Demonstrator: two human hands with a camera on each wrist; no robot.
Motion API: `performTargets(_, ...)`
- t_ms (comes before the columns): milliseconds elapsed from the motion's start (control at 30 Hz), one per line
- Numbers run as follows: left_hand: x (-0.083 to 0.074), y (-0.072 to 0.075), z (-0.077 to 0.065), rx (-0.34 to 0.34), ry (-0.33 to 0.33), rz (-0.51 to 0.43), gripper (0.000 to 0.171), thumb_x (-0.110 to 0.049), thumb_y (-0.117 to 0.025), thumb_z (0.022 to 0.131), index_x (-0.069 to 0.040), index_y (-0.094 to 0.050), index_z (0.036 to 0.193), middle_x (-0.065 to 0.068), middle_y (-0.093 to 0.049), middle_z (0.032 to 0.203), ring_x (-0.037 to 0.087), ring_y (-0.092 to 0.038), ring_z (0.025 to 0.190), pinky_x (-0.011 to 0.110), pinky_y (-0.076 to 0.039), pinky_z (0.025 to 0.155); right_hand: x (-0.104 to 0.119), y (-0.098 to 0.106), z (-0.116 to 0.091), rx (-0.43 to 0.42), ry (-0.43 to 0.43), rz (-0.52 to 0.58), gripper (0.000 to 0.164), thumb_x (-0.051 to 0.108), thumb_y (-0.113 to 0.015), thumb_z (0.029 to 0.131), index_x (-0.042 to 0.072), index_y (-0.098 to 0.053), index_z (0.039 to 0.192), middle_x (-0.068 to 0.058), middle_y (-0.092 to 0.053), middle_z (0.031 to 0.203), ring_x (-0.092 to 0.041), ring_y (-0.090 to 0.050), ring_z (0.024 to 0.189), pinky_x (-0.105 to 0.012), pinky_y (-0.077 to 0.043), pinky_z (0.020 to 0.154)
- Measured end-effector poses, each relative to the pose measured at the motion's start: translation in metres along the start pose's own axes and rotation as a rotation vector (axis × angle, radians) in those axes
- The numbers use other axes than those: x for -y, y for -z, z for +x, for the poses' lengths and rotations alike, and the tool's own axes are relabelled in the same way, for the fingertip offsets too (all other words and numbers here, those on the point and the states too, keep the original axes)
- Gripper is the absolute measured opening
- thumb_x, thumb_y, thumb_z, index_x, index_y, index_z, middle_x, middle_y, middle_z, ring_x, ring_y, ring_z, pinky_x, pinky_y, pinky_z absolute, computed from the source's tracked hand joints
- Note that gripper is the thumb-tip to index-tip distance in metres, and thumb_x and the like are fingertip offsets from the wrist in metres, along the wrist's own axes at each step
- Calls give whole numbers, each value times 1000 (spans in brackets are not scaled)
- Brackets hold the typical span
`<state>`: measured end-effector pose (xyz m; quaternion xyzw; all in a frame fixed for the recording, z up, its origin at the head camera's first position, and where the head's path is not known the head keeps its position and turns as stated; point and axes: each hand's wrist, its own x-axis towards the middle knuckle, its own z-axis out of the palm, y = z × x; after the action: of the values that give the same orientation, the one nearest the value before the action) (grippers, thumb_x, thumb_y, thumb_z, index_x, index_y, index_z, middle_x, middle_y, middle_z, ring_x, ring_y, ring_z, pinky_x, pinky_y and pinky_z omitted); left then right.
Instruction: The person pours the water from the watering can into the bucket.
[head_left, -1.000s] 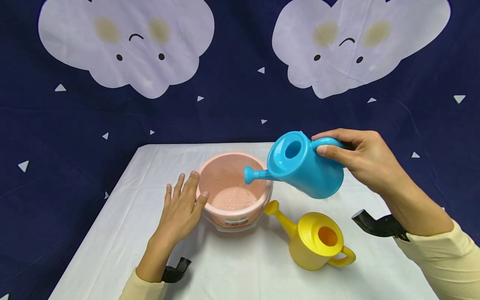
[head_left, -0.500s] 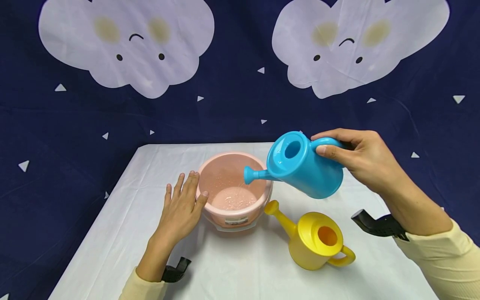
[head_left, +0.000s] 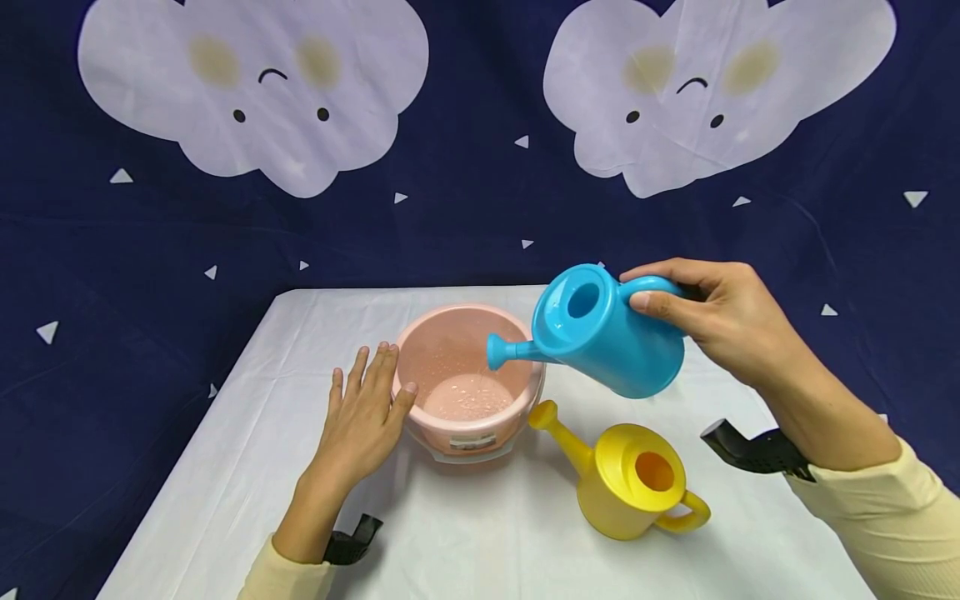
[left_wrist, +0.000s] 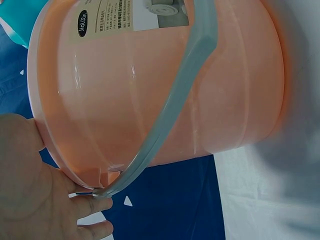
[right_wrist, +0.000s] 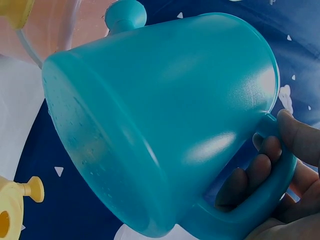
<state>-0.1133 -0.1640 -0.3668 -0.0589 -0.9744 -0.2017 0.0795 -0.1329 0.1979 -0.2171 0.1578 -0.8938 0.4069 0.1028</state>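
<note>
A blue watering can (head_left: 618, 337) is tilted to the left, its spout reaching over the rim of a pink bucket (head_left: 472, 437). My right hand (head_left: 720, 317) grips the can's handle, fingers through the loop and thumb on top, as the right wrist view shows. Water drops dot the can's underside (right_wrist: 95, 150). Shallow water with ripples covers the bucket's bottom. My left hand (head_left: 363, 412) rests with straight fingers against the bucket's left rim. In the left wrist view, a grey bail handle (left_wrist: 172, 107) hangs down along the bucket's side, below a paper label (left_wrist: 110, 17).
A yellow watering can (head_left: 630, 483) stands upright in front of the bucket to the right, its spout tip close to the bucket wall. A white cloth (head_left: 247, 467) covers the table. Behind it hangs a dark blue curtain (head_left: 472, 167) with printed clouds.
The blue watering can and my right hand have shifted very slightly left. The left hand, bucket and yellow can stay in place.
</note>
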Motion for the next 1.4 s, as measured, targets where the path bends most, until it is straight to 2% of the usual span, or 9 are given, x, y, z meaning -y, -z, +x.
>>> performTargets(333,-1,0,0,0,6,1,65,-50,-25,100,-13,-16,152,8,-17,159,29,-1,149,58,4,117,-1,1,-1,-4,10,6,27,29,-66,88,19,-69,113,8,-69,106,-11,-62,93,-14,-50,78)
performTargets(567,0,0,-1,-7,-1,3,66,-54,-21,100,-14,-17,152,8,-18,159,30,-2,149,58,2,117,-1,1,-1,-7,11,6,26,29,-67,88,21,-69,113,7,-69,106,-11,-62,93,-15,-50,78)
performTargets(1400,0,-1,0,-4,2,-2,66,-54,-22,100,-14,-17,152,7,-18,159,30,-2,149,58,4,117,-4,0,-1,1,-2,6,27,31,-67,88,22,-69,113,6,-69,109,-11,-62,95,-15,-49,79)
